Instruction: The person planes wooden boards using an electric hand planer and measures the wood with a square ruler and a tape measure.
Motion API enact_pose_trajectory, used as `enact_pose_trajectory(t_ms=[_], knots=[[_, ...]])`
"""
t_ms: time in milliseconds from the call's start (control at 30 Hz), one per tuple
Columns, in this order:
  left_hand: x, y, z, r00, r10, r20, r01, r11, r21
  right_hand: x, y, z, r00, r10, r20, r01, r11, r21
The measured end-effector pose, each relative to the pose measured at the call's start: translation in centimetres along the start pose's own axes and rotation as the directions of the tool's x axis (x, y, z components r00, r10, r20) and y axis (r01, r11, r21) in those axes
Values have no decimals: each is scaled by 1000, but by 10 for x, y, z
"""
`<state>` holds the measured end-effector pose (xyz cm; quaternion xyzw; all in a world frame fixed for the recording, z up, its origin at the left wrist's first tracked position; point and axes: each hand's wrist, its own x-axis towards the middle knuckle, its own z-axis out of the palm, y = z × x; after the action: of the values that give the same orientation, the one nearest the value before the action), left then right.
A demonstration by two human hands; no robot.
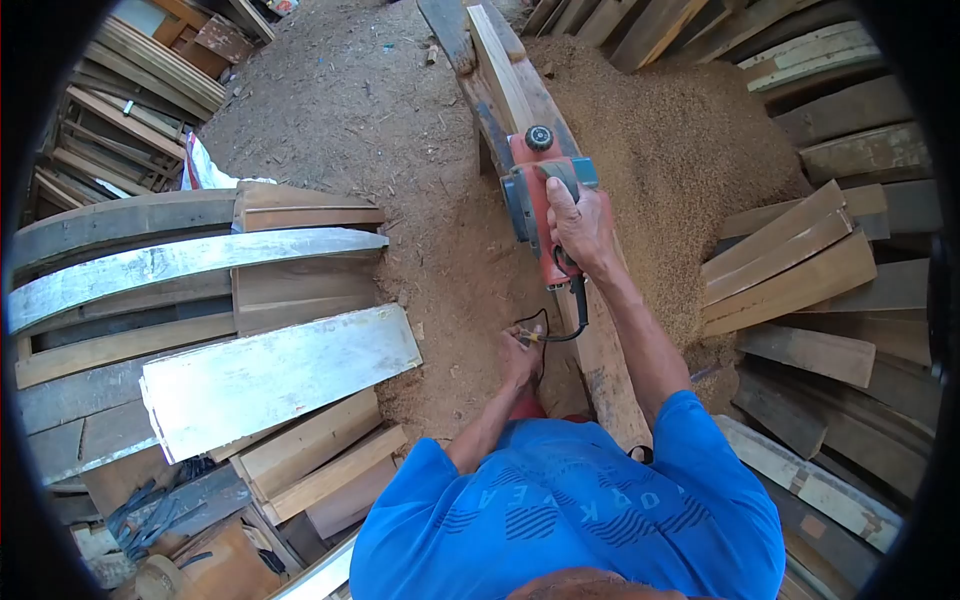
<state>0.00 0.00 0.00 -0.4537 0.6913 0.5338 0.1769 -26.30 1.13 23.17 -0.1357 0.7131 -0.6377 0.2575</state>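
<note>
My right hand [584, 226] is closed around the handle of a red electric planer [525, 153], with the thumb lying along its top. A round black knob tops the planer's far end. The planer rests over a narrow strip of wood [497, 70] lying lengthwise on a long wooden bench [608, 365]. From the planer's near end a black power cord [581, 308] curves down to the left. Lower and to the left, my left hand [518, 358] is closed on that cord near a yellowish section. The planer's underside is hidden.
Sawdust and shavings [690, 140] are heaped right of the bench. Stacked boards [790, 260] line the right side. On the left lie more planks, including a white-painted board [285, 375]. Wood scraps dot the dirt floor [330, 110].
</note>
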Motion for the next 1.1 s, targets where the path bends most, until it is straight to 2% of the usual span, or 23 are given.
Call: enact_pose_trajectory(t_ms=[33,100,267,367,467,533,667,800,933,1000,1067,1100], knots=[[1,16,-6,992,-67,111,85,982,-169,2,-1,0,1000,-7,-2,7,1000,0],[4,32,-8,974,-84,209,164,901,-401,10,-5,3,1000,15,-2,-15,1000,-1],[49,53,43,998,63,-12,-51,673,-738,39,-15,9,999,34,29,-35,999,21],[39,111,17,947,305,-105,-309,763,-568,57,-22,15,998,56,14,-56,998,-11],[42,159,-3,911,389,-135,-374,646,-665,83,-18,19,1000,13,18,-13,1000,3],[55,176,-11,882,425,-201,-451,643,-619,98,-21,22,1000,7,17,-7,1000,-2],[80,198,-25,878,447,-170,-437,603,-668,130,-29,27,1000,8,5,-8,999,-33],[116,203,-19,900,392,-189,-422,679,-601,156,-40,33,1000,28,-4,-28,999,-40],[124,229,-18,887,407,-217,-457,711,-534,184,-47,38,1000,21,-6,-21,998,-57],[112,244,-24,836,448,-316,-545,747,-381,202,-49,40,1000,8,-11,-9,997,-79],[78,263,-36,701,542,-465,-641,764,-76,223,-56,45,1000,-6,-16,4,994,-107],[81,260,-36,721,534,-442,-616,785,-57,230,-59,47,1000,7,-18,-9,994,-111]])
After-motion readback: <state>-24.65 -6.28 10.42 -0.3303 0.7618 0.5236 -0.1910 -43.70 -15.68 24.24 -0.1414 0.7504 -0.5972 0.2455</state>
